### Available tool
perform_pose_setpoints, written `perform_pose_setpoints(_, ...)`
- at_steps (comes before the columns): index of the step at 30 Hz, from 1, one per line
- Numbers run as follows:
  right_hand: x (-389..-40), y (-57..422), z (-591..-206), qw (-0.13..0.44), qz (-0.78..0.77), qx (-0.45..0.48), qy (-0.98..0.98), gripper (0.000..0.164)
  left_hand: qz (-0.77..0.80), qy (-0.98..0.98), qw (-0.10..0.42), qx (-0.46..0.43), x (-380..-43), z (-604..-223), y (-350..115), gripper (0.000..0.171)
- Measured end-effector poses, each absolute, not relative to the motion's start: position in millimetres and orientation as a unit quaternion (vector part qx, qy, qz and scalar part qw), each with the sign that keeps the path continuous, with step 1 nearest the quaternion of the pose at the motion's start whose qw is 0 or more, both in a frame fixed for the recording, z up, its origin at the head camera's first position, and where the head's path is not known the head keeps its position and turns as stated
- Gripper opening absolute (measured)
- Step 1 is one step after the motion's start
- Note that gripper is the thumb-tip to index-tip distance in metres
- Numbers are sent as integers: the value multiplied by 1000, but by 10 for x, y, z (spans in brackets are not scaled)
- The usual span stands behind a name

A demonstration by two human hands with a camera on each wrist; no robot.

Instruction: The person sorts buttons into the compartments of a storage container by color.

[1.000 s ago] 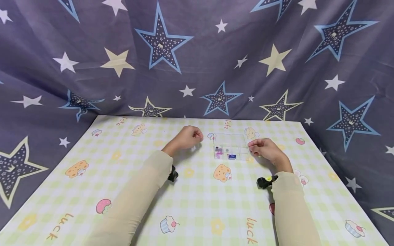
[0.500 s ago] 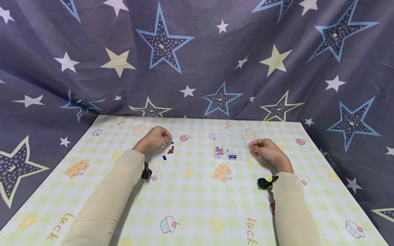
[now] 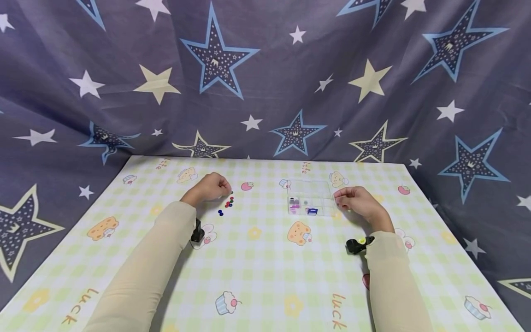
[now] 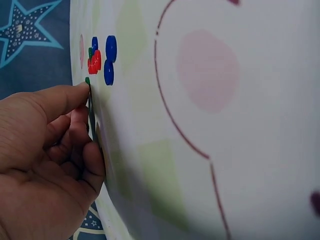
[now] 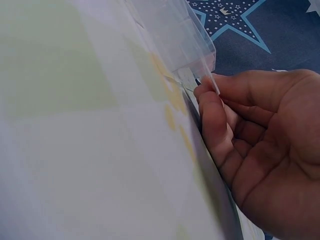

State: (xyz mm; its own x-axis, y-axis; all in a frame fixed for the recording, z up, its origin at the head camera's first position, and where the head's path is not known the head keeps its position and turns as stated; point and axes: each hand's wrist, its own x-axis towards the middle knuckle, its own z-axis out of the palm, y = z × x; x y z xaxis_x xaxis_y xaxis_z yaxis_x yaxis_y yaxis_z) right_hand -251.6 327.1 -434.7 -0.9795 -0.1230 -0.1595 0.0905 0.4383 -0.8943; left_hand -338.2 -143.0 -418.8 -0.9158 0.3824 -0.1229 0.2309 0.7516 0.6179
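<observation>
My left hand is at the left of the table, its thumb and fingertip pinching at a small green button on the cloth. Just beyond the fingertips lie red buttons, a dark blue button and another green one, close together. Two more blue buttons sit side by side nearer me. My right hand pinches the right edge of a clear plastic compartment box between thumb and fingers. This box stands open on the table, with pink pieces and a blue-and-white piece in its front compartments.
A checked tablecloth printed with cupcakes, bears and flowers covers the table. Behind its far edge hangs a dark star-patterned curtain, which also runs along both sides.
My left hand has moved left from near the box to the buttons, uncovering them, and has stayed there with fingertips at the green one. My right hand keeps its grip on the box.
</observation>
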Motion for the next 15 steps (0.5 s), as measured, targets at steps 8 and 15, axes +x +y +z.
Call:
perform_pose_setpoints(8, -2519, 3276, -4336, 102, -537, -7, 838, 25, 289, 930, 132, 183, -3349, -4125, -1411, 12)
perform_pose_setpoints(15, -2522, 3272, -4345, 104, -535, -7, 838, 25, 282, 930, 137, 192, -3371, -4132, -1402, 11)
